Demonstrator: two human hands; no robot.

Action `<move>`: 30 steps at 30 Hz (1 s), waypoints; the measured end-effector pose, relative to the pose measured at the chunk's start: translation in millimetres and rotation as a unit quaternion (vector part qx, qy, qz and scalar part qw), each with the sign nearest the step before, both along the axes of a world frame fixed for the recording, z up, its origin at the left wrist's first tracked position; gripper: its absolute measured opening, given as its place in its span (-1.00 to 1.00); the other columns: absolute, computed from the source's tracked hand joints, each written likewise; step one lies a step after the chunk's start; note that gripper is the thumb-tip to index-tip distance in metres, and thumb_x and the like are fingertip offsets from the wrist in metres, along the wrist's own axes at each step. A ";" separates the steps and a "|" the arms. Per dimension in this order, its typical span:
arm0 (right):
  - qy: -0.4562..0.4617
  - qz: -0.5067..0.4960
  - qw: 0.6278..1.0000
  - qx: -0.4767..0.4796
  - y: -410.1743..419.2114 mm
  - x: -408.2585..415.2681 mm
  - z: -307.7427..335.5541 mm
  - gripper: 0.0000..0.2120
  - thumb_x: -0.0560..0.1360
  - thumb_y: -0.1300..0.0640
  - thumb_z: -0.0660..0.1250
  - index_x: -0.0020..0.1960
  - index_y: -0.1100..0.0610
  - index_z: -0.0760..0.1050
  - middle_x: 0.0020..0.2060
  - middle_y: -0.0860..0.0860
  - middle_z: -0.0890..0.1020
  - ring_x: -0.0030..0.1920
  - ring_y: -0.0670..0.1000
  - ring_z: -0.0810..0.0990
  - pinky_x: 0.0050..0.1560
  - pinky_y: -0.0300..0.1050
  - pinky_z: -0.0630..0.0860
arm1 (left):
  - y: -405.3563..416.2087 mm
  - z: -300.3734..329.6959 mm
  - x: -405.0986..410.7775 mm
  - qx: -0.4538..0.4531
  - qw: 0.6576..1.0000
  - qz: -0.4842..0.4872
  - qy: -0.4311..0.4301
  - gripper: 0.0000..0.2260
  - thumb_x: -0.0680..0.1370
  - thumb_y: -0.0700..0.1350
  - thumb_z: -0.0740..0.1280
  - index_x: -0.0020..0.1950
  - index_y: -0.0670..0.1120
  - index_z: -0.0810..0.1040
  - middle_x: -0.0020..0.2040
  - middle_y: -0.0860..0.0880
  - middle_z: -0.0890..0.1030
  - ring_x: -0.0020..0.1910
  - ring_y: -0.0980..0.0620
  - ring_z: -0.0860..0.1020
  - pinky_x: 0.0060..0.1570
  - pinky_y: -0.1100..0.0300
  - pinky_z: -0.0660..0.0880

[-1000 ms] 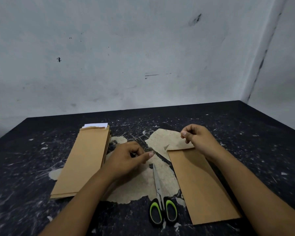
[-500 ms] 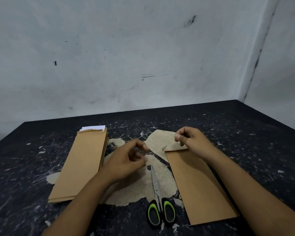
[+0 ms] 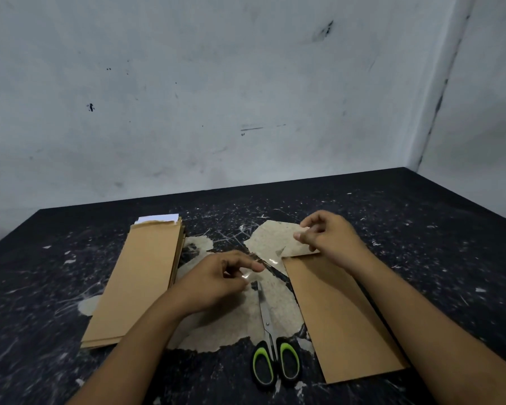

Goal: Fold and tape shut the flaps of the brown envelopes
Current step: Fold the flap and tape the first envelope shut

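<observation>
A single brown envelope point(image 3: 338, 311) lies lengthwise on the black table, right of centre, its top flap folded down. My right hand point(image 3: 327, 238) pinches that flap at the far end with curled fingers. My left hand point(image 3: 216, 282) pinches one end of a strip of clear tape point(image 3: 263, 266), which stretches from its fingertips toward the flap's left corner. A stack of brown envelopes point(image 3: 142, 276) lies to the left, with white paper point(image 3: 158, 219) showing at its far end.
Scissors point(image 3: 270, 343) with green-and-black handles lie closed between the hands, blades pointing away. The black table point(image 3: 421, 229) has a worn, pale patch in the middle and scratches all over. White walls meet in a corner at the back right.
My left hand has shifted right and now stretches a tape strip toward the flap. My right hand's fingers have lifted and spread a little over the flap.
</observation>
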State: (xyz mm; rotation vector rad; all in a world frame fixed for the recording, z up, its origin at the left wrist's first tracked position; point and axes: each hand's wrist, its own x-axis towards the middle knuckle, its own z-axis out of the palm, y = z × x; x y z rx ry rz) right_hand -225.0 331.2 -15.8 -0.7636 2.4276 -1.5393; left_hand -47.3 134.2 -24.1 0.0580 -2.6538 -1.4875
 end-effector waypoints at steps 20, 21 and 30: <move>0.150 0.234 0.842 0.461 -2.1 155.5 45.2 -0.70 0.47 -0.05 0.47 -0.18 0.15 0.47 -0.21 0.08 0.51 -0.14 0.14 0.55 -0.34 -0.08 0.39 | -21.7 6.0 2.9 0.178 0.974 0.136 0.032 -0.68 0.46 -0.28 0.49 0.13 0.05 0.69 0.15 0.04 0.68 0.05 0.12 0.67 0.02 0.25 0.56; 0.159 0.230 0.837 0.470 -2.5 160.0 45.7 -0.74 0.49 -0.02 0.45 -0.11 0.14 0.46 -0.14 0.10 0.51 -0.08 0.16 0.55 -0.32 -0.10 0.36 | -21.4 7.9 3.0 0.174 0.973 0.149 0.041 -0.70 0.46 -0.27 0.50 0.12 0.05 0.70 0.16 0.07 0.66 0.04 0.19 0.66 -0.02 0.33 0.55; 0.142 0.273 0.787 0.535 -8.5 151.6 64.5 -0.82 0.55 0.11 0.35 -0.08 0.24 0.56 -0.17 0.16 0.61 -0.23 0.08 0.58 -0.31 -0.12 0.41 | -24.2 15.4 7.9 0.189 0.944 0.251 0.104 -0.72 0.44 -0.29 0.51 0.06 0.02 0.72 -0.02 0.00 0.72 -0.12 0.10 0.65 -0.20 0.43 0.49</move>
